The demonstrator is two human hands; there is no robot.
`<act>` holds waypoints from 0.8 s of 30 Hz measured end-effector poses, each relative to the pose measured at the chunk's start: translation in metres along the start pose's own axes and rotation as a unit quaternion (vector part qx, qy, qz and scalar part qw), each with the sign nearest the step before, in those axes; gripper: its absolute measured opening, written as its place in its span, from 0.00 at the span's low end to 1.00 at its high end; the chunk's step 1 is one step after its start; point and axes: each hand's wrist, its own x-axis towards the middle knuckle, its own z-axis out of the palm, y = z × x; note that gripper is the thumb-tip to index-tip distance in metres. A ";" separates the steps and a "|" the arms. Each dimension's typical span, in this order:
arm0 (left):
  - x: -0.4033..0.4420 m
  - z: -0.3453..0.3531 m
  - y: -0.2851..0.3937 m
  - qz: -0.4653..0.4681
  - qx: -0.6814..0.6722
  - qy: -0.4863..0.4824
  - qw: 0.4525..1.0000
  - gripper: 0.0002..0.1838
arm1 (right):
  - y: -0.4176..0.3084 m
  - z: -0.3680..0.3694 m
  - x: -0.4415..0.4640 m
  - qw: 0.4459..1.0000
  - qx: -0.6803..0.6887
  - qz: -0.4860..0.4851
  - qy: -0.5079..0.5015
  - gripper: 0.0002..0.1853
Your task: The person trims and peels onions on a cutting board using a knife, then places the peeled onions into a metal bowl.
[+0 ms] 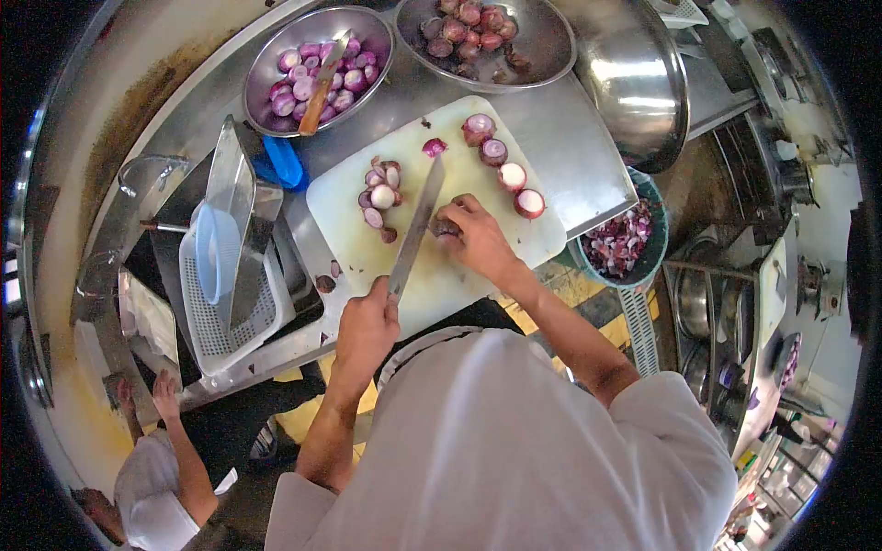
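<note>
My left hand (366, 329) is closed around the handle of a large kitchen knife (418, 225), its blade pointing away across the white cutting board (423, 292). Just right of the blade, the fingers of my right hand (476, 241) are closed on a red onion (446, 227), which they partly cover. A purple onion piece (434, 147) lies by the knife tip. On the board's left is a small heap of cut-off onion ends (380, 196). Along its right side several red onions (513, 176) stand in a row, with pale cut faces up.
Peeled onions and a wooden-handled knife (323, 87) fill a steel bowl (254, 84); another bowl (556, 66) holds unpeeled onions. A large steel pot (634, 78) stands right. Below it, a bin (658, 234) contains onion skins. A white basket (216, 349) sits left, near another person (161, 473).
</note>
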 end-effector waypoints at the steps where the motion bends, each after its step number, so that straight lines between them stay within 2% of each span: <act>1: -0.004 -0.005 0.006 -0.010 0.029 -0.023 0.999 0.10 | -0.001 -0.001 0.000 1.000 0.002 -0.001 -0.003 0.22; 3: -0.014 -0.014 0.012 -0.017 0.023 -0.045 0.999 0.12 | -0.002 -0.002 -0.001 0.997 -0.081 -0.010 -0.003 0.21; 9: -0.025 -0.025 0.039 -0.071 0.057 -0.131 0.987 0.10 | 0.006 0.006 -0.003 0.997 -0.068 -0.021 0.008 0.21; 11: -0.014 -0.008 0.039 -0.056 0.061 -0.110 0.990 0.09 | 0.005 0.005 -0.002 0.998 -0.066 -0.022 0.001 0.21; 13: 0.013 0.033 0.017 0.004 0.067 -0.053 0.996 0.10 | 0.003 0.004 -0.002 0.998 -0.064 -0.026 -0.008 0.21; 16: 0.051 0.058 0.007 -0.013 0.021 -0.020 1.000 0.11 | 0.003 0.000 -0.010 0.998 -0.043 -0.035 0.021 0.21; 20: 0.044 0.049 -0.023 0.000 -0.037 -0.022 0.999 0.12 | 0.010 -0.007 -0.015 0.995 -0.093 0.027 -0.036 0.24; 22: 0.031 0.045 -0.040 0.018 -0.088 0.025 0.996 0.12 | 0.011 -0.007 -0.011 0.989 -0.128 0.052 -0.050 0.25; 23: 0.026 0.043 -0.045 0.020 -0.087 0.023 0.996 0.12 | 0.009 -0.008 -0.009 0.995 -0.073 0.056 -0.050 0.25; 24: 0.021 0.041 -0.049 -0.027 -0.084 0.025 0.996 0.11 | 0.007 -0.008 -0.006 0.997 -0.017 0.058 -0.050 0.25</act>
